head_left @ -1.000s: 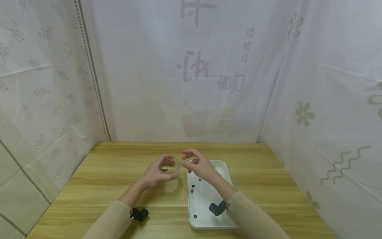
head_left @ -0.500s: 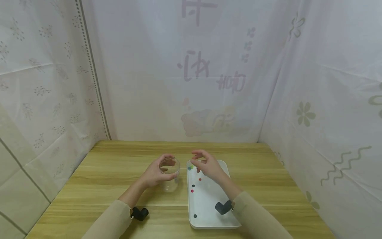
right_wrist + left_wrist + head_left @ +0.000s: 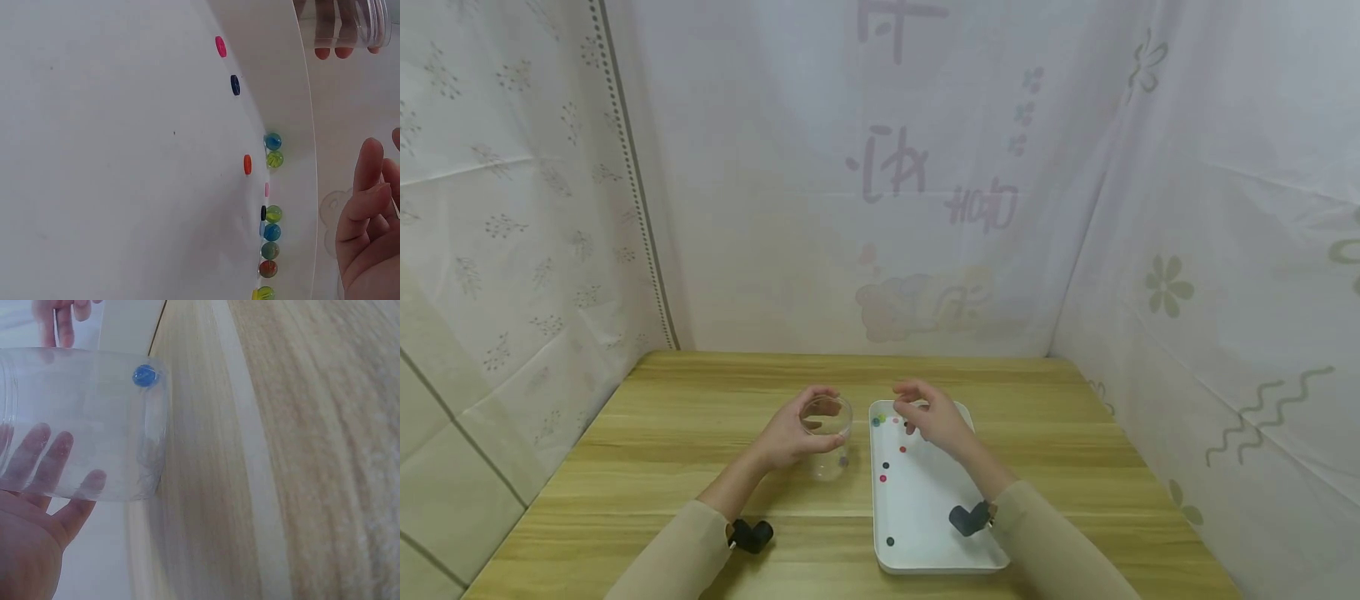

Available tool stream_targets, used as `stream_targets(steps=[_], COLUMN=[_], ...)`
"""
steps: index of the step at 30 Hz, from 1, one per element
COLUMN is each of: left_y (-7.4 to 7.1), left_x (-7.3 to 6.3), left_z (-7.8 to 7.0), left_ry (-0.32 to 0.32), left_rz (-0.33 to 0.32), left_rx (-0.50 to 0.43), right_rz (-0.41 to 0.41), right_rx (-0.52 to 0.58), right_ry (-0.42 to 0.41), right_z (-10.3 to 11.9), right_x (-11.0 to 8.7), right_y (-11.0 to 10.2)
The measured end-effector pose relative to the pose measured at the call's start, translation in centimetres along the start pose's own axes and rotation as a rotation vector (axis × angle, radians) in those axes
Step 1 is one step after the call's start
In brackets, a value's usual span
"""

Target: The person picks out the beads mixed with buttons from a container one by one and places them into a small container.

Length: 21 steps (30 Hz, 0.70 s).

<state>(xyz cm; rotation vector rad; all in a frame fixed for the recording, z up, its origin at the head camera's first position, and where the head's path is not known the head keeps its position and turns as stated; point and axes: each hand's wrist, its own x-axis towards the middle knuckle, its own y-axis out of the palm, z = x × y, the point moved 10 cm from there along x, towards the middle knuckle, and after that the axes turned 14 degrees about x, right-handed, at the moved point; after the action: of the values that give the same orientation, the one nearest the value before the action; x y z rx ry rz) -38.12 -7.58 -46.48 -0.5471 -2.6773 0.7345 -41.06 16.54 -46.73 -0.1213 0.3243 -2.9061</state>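
My left hand (image 3: 786,435) grips a clear plastic jar (image 3: 824,472) around its upper part; its mouth faces up. Inside, low against the wall, is one blue marble (image 3: 145,375). My right hand (image 3: 934,423) hovers over the far end of a white tray (image 3: 932,512), fingers loosely bent. Nothing shows between its thumb and fingers (image 3: 370,164). Several glass marbles line the tray's far wall, among them a blue marble (image 3: 273,141) and a green-yellow marble (image 3: 274,159). Flat buttons lie there too, including a pink button (image 3: 220,47), a navy button (image 3: 235,85) and an orange button (image 3: 247,164).
The tray stands on a wood-grain table (image 3: 700,400), just right of the jar. One dark button (image 3: 891,542) lies near the tray's front left corner. Patterned curtains (image 3: 760,208) enclose the table at the back and sides.
My right hand has drawn away from the jar's mouth, moving right over the tray. A marble now shows inside the jar, where none showed a second ago. The left hand stays put.
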Motion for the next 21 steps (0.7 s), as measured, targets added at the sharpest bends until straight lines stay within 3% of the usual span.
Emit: stream_targets(steps=[15,21], left_y=[0.1,0.2], left_x=[0.1,0.1], left_z=[0.1,0.1], left_ry=[0.008,0.009], left_rz=[0.006,0.008], left_rx=[-0.001,-0.006], right_rz=[0.045,0.044], right_rx=[-0.129,-0.132], right_ry=[0.077,0.091], right_z=[-1.3,-2.0], right_x=[0.9,1.2], right_y=[1.7,2.5])
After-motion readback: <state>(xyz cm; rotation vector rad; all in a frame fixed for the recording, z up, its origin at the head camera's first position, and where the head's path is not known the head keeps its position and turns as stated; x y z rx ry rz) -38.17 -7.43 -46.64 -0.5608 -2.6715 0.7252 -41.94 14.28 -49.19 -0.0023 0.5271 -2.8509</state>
